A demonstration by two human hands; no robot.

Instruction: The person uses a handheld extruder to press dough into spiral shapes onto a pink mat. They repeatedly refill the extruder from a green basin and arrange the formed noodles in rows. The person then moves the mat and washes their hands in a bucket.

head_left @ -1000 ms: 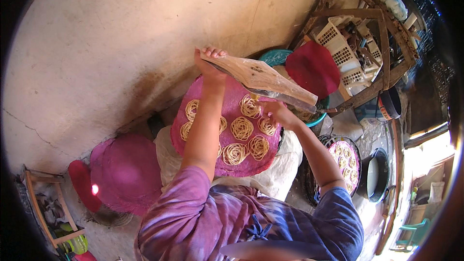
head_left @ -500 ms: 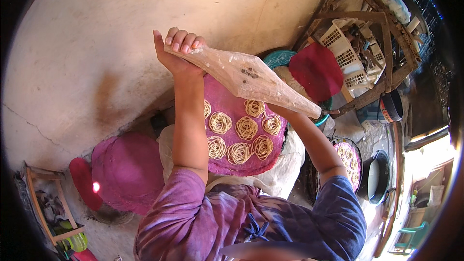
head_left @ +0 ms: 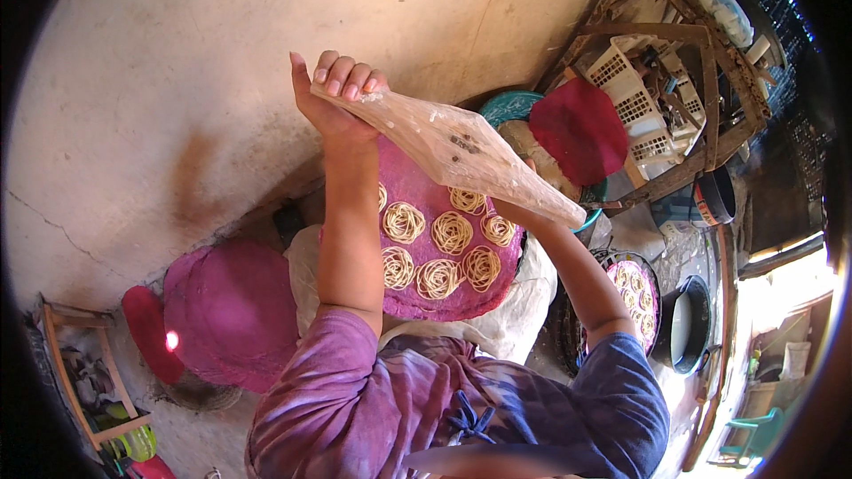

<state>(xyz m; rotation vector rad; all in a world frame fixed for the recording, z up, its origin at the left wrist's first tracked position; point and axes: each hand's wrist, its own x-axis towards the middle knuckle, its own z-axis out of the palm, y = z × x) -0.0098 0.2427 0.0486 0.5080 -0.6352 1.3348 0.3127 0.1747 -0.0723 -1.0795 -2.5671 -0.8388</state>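
A long pale wooden noodle press [head_left: 461, 146], thick in the middle and tapering to both ends, slants across my front. My left hand [head_left: 342, 98] curls its fingers over the upper left end, thumb sticking up. My right hand [head_left: 529, 165] is mostly hidden behind the lower right part; only a fingertip shows at the press's edge. Below the press, a round tray covered in purple cloth [head_left: 417, 191] rests over my lap. Several coiled nests of thin noodle strands [head_left: 452, 232] lie on it, some partly covered by the press and my left forearm.
A second tray of nests [head_left: 634, 297] stands at right, beside a dark basin [head_left: 688, 324]. Beyond it, a red cloth [head_left: 581, 131] partly covers dough in a teal basin [head_left: 510, 106]. White crates [head_left: 626, 93] sit in a wooden frame. Purple cloth [head_left: 232, 315] lies left. A wall rises ahead.
The press and my left hand have shifted slightly right and down in the picture. My hold looks the same, and the nests lie as before.
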